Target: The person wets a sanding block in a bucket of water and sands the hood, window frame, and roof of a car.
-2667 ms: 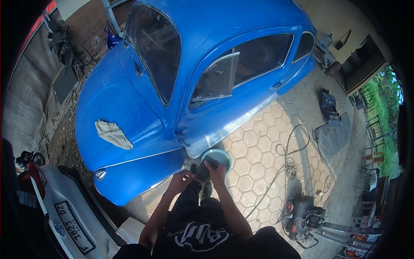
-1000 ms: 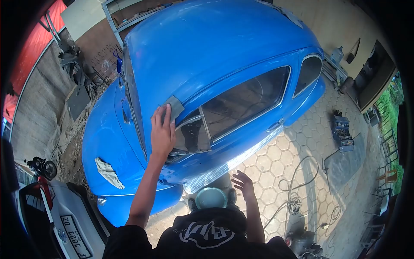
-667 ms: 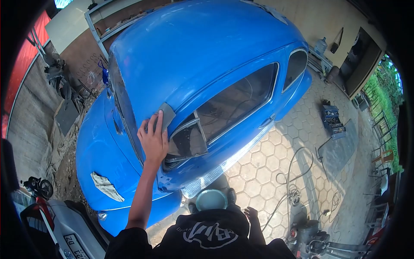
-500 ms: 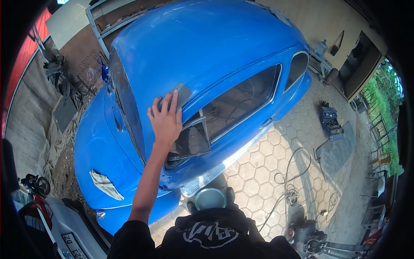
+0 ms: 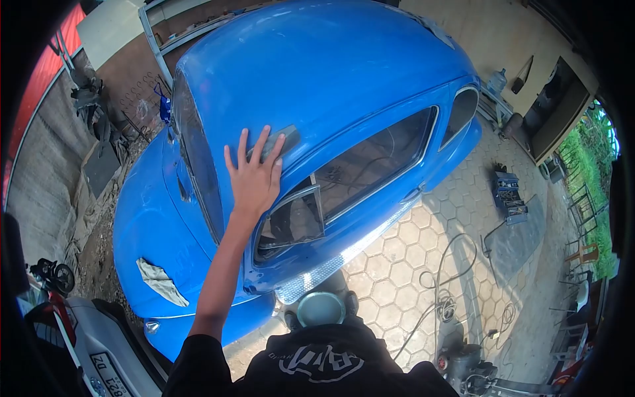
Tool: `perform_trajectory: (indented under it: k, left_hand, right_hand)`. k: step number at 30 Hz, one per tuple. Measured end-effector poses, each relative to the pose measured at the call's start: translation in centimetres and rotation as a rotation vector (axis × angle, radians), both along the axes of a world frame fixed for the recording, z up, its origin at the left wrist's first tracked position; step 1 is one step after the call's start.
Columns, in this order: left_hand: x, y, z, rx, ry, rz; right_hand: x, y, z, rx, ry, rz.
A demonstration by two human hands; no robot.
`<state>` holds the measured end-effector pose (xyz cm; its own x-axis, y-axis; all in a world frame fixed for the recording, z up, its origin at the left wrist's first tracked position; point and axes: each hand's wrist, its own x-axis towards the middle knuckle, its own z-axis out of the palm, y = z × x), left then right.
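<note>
My left hand [image 5: 254,182] lies on the blue car's roof edge [image 5: 258,86], above the side window. Its fingers are stretched and spread over a flat grey piece that looks like sandpaper or a sanding pad [image 5: 288,140]. Part of this piece shows past the index finger, and the rest is hidden beneath the fingers. No grip around its edges is visible. A pale cloth [image 5: 161,282] is draped on the front of the car. My right hand is out of sight beyond my dark shirt.
A round bowl [image 5: 321,309] is by my feet, close to the running board [image 5: 311,281]. A toolbox [image 5: 509,196] sits on the paving to the right. Cables [image 5: 444,306] and a compressor-like machine [image 5: 466,364] lie nearer. A white car [image 5: 99,344] is at lower left.
My left hand's fingers have stretched and spread farther up over the grey piece. The whole view has shifted slightly; the bowl and cloth stay in place.
</note>
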<state>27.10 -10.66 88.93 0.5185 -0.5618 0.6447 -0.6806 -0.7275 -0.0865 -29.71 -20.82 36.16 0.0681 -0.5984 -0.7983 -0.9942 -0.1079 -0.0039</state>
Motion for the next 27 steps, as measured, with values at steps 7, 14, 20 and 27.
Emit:
perform_trajectory:
  k: [7,14,20,27]
  left_hand:
    - [-1.0,1.1,-0.4,-0.021,0.084,0.024]
    - [-0.9,0.7,0.6,-0.044,0.106,0.064]
    - [0.4,-4.3,2.4,0.028,0.013,-0.036]
    - [-2.4,5.4,0.1,0.106,0.151,0.202]
  right_hand:
    - [-0.5,-2.4,-2.2,0.003,0.028,0.206]
    - [-2.5,-2.1,0.5,0.043,-0.027,-0.04]
    - [-0.2,-2.4,-0.4,0.001,-0.004,0.013]
    - [-2.7,-3.7,-1.5,0.069,-0.077,0.018]
